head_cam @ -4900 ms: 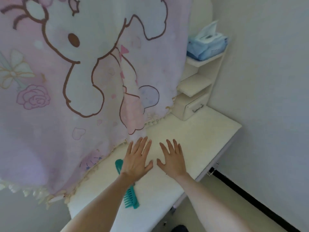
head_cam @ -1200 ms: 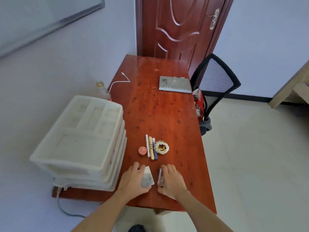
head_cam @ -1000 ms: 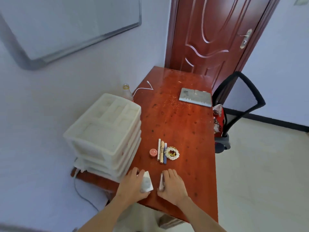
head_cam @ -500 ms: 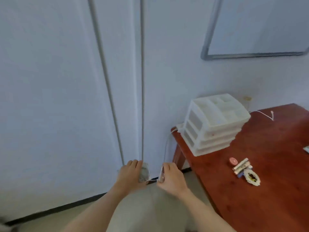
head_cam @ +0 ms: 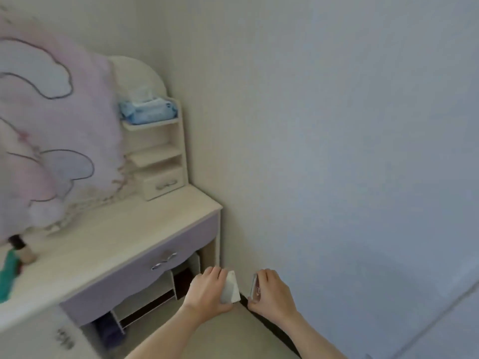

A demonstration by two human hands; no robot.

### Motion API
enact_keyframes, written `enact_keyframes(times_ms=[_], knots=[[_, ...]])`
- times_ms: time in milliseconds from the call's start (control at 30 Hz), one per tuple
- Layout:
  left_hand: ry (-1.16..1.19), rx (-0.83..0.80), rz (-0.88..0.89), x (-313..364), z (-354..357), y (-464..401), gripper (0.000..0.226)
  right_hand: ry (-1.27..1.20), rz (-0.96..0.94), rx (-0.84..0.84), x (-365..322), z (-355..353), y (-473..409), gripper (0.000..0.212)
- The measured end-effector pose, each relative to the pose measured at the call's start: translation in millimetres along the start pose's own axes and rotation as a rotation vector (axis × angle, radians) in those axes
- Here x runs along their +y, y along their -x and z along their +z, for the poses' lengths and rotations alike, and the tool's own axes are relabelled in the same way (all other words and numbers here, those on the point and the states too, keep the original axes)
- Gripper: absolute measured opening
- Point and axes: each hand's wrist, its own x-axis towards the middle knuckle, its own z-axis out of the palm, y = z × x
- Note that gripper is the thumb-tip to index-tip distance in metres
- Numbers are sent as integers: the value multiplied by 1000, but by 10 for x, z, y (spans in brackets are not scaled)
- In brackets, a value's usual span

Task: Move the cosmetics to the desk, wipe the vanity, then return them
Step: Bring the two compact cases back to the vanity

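Wipes pack [head_cam: 149, 111] label blurred, writing unreadable.

Soft, even daylight; motion blur throughout, edges distorted.

Worktop [head_cam: 108, 244]: pale cream wood-grain; drawer front [head_cam: 145, 265] below it lilac, silver handle. Blanket [head_cam: 51, 141] over worktop's back: pink and white, dark outlined cartoon shapes, one lavender patch. Wipes pack [head_cam: 148, 112] on shelf above worktop: light blue. Comb [head_cam: 7, 270] at worktop's left end: teal; bottle [head_cam: 23, 251] beside it beige, dark cap. Left hand [head_cam: 207, 294] holds white compact [head_cam: 230, 288]; right hand [head_cam: 272, 291] holds pinkish translucent case [head_cam: 254, 287]. Wall [head_cam: 337, 125]: off-white; baseboard black.
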Motion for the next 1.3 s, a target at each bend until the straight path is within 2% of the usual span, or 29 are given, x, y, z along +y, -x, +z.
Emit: enact_keyframes(times_ms=[167,300,367,533,667,800,967,1133,1300], knots=[[11,-47,-303,-1246,-157,543,72,-76,-232,-81,-1125,430,-772,49],[-28,-20,-496,-1835,-249,930,72,-65,-410,-138,-1809,683,-1207,44],[31,-61,-575,-2070,-215,1054,77,-60,-468,-179,-2086,808,-1385,44],[7,-69,-711,-2612,-95,1081,71,-53,-609,-272,-2582,1133,-1929,43],[12,0,-781,-3037,-32,875,76,-45,-712,-307,-2856,1334,-2448,38],[34,-4,-900,-3366,-55,669,70,-29,-831,-346,-3081,1520,-2944,45],[64,-44,-982,-3721,-17,585,71,-32,-891,-458,-3419,1683,-3353,60],[96,-76,-976,-4199,102,538,71,-97,-846,-577,-3757,1891,-3653,82],[91,-117,-887,-4806,247,429,75,-121,-795,-587,-4078,2177,-4024,80]])
